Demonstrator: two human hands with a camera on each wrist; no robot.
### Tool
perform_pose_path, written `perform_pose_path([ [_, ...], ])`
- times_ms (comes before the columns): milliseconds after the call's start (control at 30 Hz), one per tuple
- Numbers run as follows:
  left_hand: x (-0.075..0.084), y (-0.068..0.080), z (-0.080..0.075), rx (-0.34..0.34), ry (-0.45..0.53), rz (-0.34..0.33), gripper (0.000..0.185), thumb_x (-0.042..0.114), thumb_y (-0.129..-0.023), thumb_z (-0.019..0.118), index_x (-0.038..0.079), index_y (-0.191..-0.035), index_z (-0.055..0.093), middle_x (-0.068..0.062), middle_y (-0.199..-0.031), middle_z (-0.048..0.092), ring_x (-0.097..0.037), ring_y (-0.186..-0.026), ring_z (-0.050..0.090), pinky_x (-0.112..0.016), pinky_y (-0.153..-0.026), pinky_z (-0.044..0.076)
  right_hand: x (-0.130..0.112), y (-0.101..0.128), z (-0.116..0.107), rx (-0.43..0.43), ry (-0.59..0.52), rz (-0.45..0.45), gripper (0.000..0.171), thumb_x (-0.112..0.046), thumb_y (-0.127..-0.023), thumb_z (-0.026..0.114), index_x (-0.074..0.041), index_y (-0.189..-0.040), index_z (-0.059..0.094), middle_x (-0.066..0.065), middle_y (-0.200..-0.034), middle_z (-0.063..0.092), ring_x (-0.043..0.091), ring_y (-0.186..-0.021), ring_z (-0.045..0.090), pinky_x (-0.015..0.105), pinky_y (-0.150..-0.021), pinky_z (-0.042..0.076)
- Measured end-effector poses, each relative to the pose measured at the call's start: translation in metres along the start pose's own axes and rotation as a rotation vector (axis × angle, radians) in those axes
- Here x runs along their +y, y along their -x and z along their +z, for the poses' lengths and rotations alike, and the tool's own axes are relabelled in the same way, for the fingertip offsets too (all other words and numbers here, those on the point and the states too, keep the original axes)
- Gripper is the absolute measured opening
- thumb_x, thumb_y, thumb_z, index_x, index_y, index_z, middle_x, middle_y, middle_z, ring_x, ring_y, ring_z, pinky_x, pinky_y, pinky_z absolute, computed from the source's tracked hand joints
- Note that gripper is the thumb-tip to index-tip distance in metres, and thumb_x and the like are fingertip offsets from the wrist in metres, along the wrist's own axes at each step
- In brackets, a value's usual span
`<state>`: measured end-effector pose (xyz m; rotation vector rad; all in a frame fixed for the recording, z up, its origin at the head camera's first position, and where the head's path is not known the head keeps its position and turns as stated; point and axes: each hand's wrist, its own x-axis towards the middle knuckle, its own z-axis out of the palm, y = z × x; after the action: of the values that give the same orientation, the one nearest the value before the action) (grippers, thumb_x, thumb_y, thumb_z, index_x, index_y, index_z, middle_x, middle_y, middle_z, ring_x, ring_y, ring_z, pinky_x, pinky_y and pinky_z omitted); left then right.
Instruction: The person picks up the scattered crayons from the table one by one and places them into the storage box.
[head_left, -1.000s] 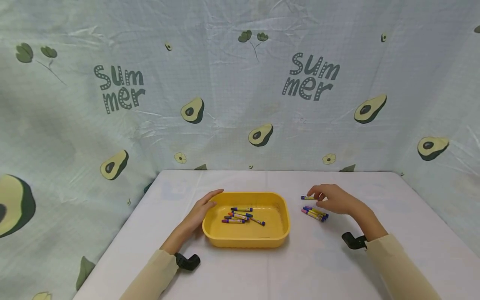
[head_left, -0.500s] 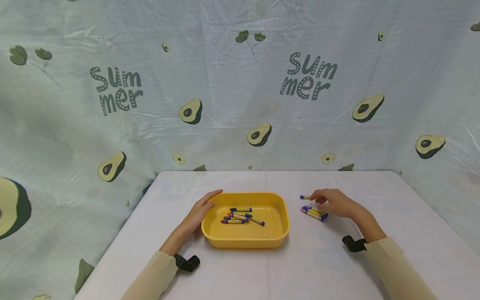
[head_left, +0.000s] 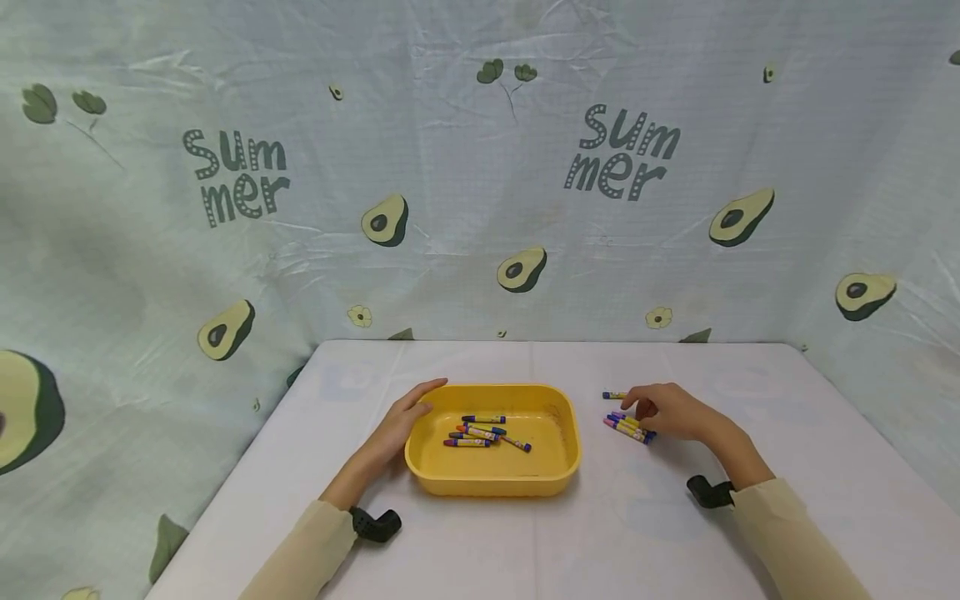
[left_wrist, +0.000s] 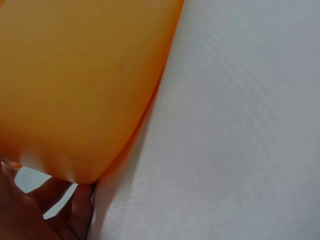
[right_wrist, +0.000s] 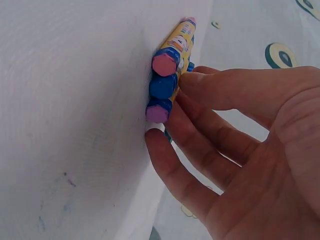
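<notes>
At the tray's left end, my left hand (head_left: 396, 425) grips the yellow plastic tray (head_left: 491, 486), thumb at the rim and fingers along the outer wall. In the left wrist view, fingers (left_wrist: 80, 207) touch the tray wall (left_wrist: 80, 100) from outside. Several crayons (head_left: 480, 433) lie in the tray. My right hand (head_left: 671, 411) is over a small pile of crayons (head_left: 626, 428) on the table. In the right wrist view, its thumb lies against the pile beside a pink crayon (right_wrist: 170, 57), its fingers loosely bent and spread; no crayon is lifted.
A lone crayon (head_left: 613, 395) lies just behind the pile, partly hidden by the right hand. The white-covered table (head_left: 480, 550) ends at a hanging cloth (head_left: 450, 167) printed with avocados. Black wrist cameras sit on both forearms, the right one (head_left: 710, 492) above the table.
My right hand has moved from the lone crayon toward me, down to the crayon pile. The left hand and tray have stayed in place.
</notes>
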<state>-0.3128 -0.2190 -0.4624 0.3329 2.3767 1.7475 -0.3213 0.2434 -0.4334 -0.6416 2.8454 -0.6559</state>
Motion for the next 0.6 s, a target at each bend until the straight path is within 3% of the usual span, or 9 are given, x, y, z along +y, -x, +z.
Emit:
perform_pose_path([
  [467,-0.0001,-0.0016,0.0003,-0.001,-0.006,-0.011,0.049,0.020,-0.109,0.034,0.022,-0.158,0.042,-0.010,-0.168,0.035,-0.035,-0.153,0.037,-0.056,-0.128,0.027,-0.0034,-0.0004,-0.0006,-0.008,-0.032,0.029,0.026,-0.004,-0.089,0.071,-0.005,-0.115,0.073,0.002,-0.089,0.066,0.015,-0.079,0.055,0.028,-0.068,0.051],
  [600,-0.0011,-0.0016,0.0009,-0.002,-0.007,-0.012,0.049,0.020,-0.109,0.035,0.023,-0.157,0.043,-0.009,-0.168,0.035,-0.034,-0.154,0.036,-0.056,-0.128,0.025,-0.0019,0.0002,0.0015,-0.005,-0.038,0.033,0.024,-0.003,-0.089,0.072,-0.004,-0.113,0.074,0.003,-0.094,0.069,0.016,-0.085,0.059,0.031,-0.072,0.055],
])
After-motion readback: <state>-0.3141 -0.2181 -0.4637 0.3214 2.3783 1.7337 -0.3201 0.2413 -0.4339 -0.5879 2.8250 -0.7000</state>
